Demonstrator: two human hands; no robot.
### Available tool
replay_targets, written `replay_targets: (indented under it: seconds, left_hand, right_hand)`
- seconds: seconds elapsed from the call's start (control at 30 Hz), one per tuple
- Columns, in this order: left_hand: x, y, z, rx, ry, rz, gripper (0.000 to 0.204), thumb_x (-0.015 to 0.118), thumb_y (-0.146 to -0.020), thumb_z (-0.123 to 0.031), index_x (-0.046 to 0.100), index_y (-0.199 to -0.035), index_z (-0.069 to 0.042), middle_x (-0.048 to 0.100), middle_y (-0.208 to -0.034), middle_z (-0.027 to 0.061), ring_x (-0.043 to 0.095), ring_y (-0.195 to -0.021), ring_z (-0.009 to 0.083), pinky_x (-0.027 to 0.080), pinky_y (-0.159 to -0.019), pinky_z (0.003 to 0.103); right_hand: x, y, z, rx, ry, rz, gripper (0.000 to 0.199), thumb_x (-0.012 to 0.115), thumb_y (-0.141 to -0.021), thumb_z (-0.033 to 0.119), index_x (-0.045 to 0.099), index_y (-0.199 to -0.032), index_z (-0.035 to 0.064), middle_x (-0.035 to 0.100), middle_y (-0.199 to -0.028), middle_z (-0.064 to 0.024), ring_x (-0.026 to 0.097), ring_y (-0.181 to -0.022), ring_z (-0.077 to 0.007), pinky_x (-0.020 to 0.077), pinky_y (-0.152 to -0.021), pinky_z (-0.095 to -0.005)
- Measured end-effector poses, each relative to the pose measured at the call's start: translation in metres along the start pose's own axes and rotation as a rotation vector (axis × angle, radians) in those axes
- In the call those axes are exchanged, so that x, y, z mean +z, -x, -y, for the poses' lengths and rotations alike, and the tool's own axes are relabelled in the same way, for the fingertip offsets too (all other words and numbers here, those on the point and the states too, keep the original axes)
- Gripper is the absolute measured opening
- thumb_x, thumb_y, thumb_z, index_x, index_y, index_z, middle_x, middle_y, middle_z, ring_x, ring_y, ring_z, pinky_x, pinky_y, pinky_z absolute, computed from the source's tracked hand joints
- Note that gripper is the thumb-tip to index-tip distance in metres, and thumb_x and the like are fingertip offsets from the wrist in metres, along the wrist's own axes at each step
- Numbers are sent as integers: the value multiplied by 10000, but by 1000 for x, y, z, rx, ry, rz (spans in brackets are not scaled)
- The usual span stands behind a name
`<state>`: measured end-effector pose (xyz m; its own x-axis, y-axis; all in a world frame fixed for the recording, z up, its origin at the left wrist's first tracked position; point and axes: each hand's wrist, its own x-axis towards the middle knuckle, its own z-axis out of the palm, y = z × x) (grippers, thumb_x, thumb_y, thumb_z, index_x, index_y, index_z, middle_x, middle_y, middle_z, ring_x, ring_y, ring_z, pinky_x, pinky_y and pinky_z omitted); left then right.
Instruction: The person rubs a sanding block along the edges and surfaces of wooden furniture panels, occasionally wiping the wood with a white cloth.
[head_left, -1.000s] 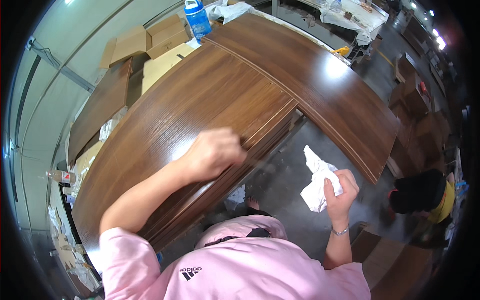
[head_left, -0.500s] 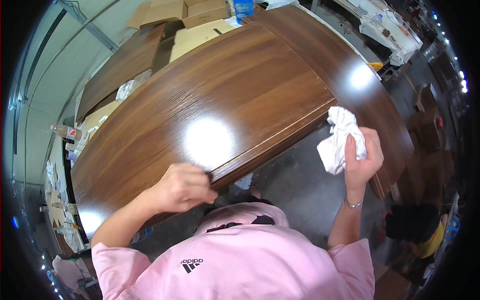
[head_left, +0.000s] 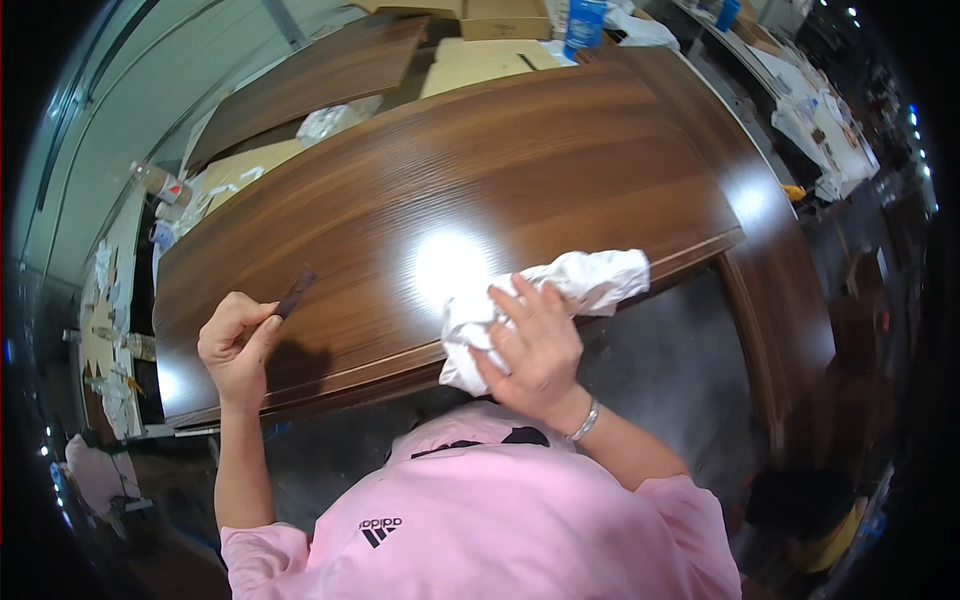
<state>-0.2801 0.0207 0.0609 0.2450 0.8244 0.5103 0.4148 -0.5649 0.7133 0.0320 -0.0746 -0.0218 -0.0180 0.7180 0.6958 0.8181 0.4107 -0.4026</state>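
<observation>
The fingers (head_left: 258, 338) of the left hand (head_left: 235, 350), at the left of the frame, are pinched together, thumb against forefinger, on a thin, dark strip (head_left: 296, 290) that points up and to the right over the board (head_left: 520, 170). Those of the right hand (head_left: 540, 355), near the centre, are apart, spread over a white cloth (head_left: 610, 275) at the board's near edge; hand and cloth hide part of that edge. The board fills the middle of the frame, brown with streaked wood grain, its far side seeming to curve under the lens, its sheen broken by a bright glare beside the cloth; a narrow moulded line runs along its near edge. At the right, a long brown panel (head_left: 795, 320) meets its end, with grey floor (head_left: 650, 350) in the corner between them. Crowding the far side at the top are another flat brown panel (head_left: 320, 85), a crumpled pale wrapper (head_left: 340, 118), an open cardboard box (head_left: 505, 22) and a blue bottle (head_left: 584, 28). A clear bottle (head_left: 160, 183) leans at the upper left, near the board's end. At the upper right, a table (head_left: 775, 70) carries a rumpled white sheet (head_left: 830, 145), with a small yellow thing (head_left: 793, 192) just beside the panel. A shiny band (head_left: 585, 420) rings the right wrist, and the soft pink shirt (head_left: 520, 520) fills the bottom.
</observation>
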Motion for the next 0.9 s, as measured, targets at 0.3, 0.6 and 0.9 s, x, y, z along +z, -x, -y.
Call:
replay_targets:
  seconds: [0.3,0.6,0.9]
  left_hand:
    - [-186,86,67,-17,-145,-331,106,694,-844,99,698,-936,47,581,-837,28,525,-748,91,396,-659,218]
    - [-356,208,236,-479,-40,-773,67,690,-934,-36,701,-935,31,635,-834,-23,544,-757,41,423,-686,202]
    - [-295,253,357,-682,-181,-493,124,712,-870,-85,746,-954,-1,723,-841,110,683,-724,209,521,-684,324]
  right_hand:
    - [105,-6,145,-220,-123,108,300,808,-688,195,564,-799,59,697,-1196,-179,638,-1170,-410,461,-1009,-540]
    - [208,-16,288,-335,-44,124,269,782,-686,116,554,-826,94,726,-1109,-147,681,-1073,-388,510,-944,-473]
    - [209,-74,339,-64,-209,182,226,733,-699,-22,627,-897,0,690,-1005,-213,690,-842,-302,534,-747,-358]
